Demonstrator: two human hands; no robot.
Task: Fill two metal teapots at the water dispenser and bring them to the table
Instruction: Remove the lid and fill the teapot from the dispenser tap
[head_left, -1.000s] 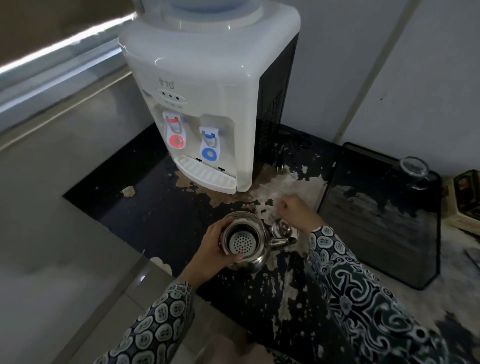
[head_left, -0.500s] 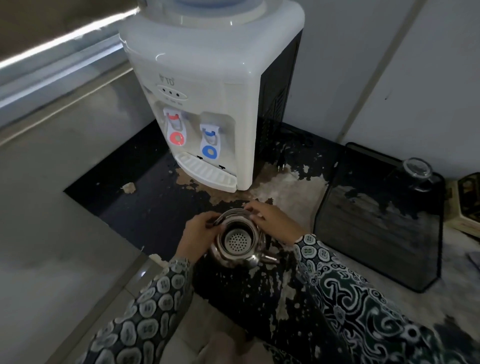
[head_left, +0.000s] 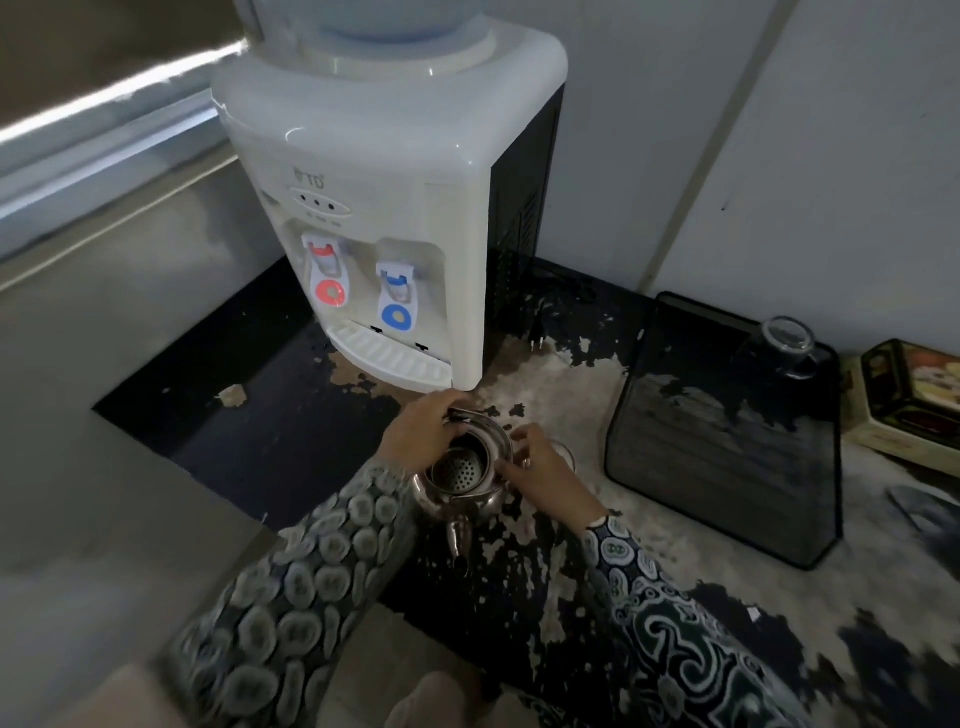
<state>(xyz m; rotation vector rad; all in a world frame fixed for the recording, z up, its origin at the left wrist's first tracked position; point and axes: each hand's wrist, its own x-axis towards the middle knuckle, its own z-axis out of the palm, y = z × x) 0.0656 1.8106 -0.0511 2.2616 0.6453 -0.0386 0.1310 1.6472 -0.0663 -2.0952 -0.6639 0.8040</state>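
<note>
A metal teapot (head_left: 457, 499) stands lidless on the worn black counter in front of the white water dispenser (head_left: 384, 171). Its strainer shows inside and its spout points toward me. My left hand (head_left: 418, 434) grips the handle at the pot's far left side. My right hand (head_left: 543, 470) curls round the pot's right rim. A round shiny piece, probably the lid (head_left: 565, 451), lies just behind my right hand. The dispenser's red tap (head_left: 326, 278) and blue tap (head_left: 397, 301) sit above the drip tray (head_left: 389, 358). No second teapot is in view.
A black mesh tray (head_left: 727, 441) with an upturned glass (head_left: 785, 343) stands to the right. A tin box (head_left: 909, 400) is at the far right edge. A power plug (head_left: 537, 340) lies beside the dispenser. The counter drops off at the left.
My right hand came from beside the lid onto the teapot's rim. The pot has turned so that its spout now points toward me instead of right, and my left hand shifted to the handle.
</note>
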